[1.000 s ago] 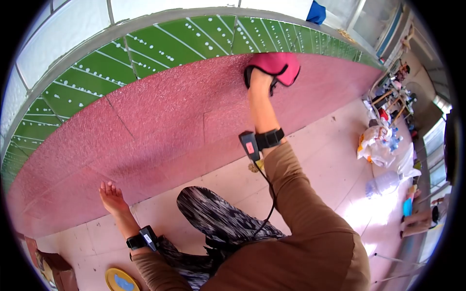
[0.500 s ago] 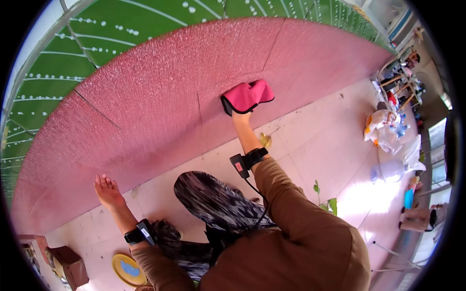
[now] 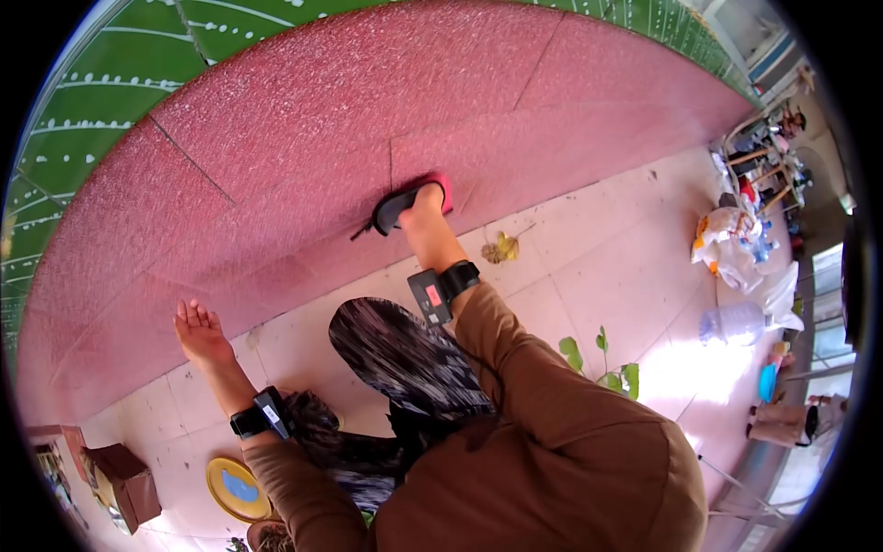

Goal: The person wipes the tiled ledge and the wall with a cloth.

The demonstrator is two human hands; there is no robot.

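My right hand [image 3: 423,210] presses a pink cloth [image 3: 447,191] with a black edge and dark underside against the front of the red ledge [image 3: 303,138]. Its fingers are partly hidden by the folded cloth. A thin dark strip sticks out at the cloth's left end. Well to the left, my left hand [image 3: 202,336] is empty and open, palm up with fingers spread, beside the lower face of the ledge; I cannot tell whether it touches. Each wrist wears a black strapped device.
Green panels with white patterns [image 3: 115,83] rise behind the ledge. A dry yellow leaf [image 3: 501,247] and a leafy sprig [image 3: 629,379] lie on the pale tiles. A yellow round lid [image 3: 217,483] and brown box [image 3: 129,483] sit lower left; plastic bags [image 3: 727,239] and a clear jug [image 3: 731,325] stand right.
My right hand has moved left along the ledge with the cloth, which has turned and bunched so more dark underside shows. My left hand stays open in nearly the same place.
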